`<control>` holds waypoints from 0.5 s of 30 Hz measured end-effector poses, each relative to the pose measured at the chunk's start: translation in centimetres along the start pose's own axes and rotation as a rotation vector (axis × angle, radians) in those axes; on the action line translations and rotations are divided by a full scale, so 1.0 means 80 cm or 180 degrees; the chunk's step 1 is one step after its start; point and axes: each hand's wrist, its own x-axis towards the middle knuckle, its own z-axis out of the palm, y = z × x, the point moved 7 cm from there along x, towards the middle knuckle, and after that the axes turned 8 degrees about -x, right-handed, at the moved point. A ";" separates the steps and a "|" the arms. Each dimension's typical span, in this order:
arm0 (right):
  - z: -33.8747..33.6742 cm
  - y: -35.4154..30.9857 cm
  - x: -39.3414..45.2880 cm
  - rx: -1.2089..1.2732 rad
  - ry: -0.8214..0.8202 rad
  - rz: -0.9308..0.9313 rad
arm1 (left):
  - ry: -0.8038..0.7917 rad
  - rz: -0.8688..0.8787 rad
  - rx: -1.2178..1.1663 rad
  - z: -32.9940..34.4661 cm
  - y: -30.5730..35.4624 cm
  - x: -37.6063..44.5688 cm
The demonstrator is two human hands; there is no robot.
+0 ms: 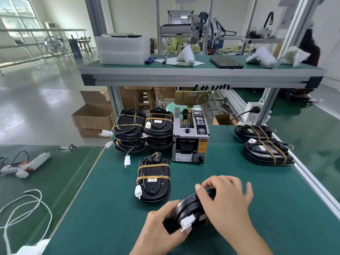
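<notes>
My left hand (165, 224) grips the near end of a black unit (187, 204), fingers curled under its rounded edge and the thumb lying beside the white connector (187, 222) that sticks out of it. My right hand (227, 198) comes over the top of the same unit, with its fingers (199, 188) bent over the far edge, so both hands are grasping it. The unit is tilted up on its side, at the near middle of the green table (110, 208).

Just beyond the left hand, a taped unit (153, 181) lies flat, bound by 2 brown bands, with its own white plug at the side. Behind that stand 2 stacks of banded units (128, 132), touching each other, and right beside them a grey tape dispenser (190, 142). Well apart, along the right edge of the table, lie 2 more banded units (266, 152).

Above, the shelf (184, 78) carries white foam boxes (122, 49) and a dark phone (226, 62). On the next table to the left I see a glue gun (24, 165) and a loose white cord (27, 205).
</notes>
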 end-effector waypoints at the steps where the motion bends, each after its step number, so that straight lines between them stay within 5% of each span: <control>1: -0.004 -0.003 0.014 -0.0122 -0.0177 -0.0035 | 0.0014 0.0010 0.0008 0.000 0.003 0.000; 4: -0.008 -0.021 0.064 0.0125 -0.0642 -0.0224 | 0.0018 -0.0010 -0.0006 0.000 0.008 0.000; 8: 0.023 -0.038 0.134 0.1733 -0.1107 0.0269 | -0.0023 -0.0078 0.0035 -0.001 0.012 -0.001; 15: 0.070 -0.038 0.190 0.2706 -0.0954 0.1404 | 0.0026 -0.0249 -0.0051 -0.003 0.013 -0.001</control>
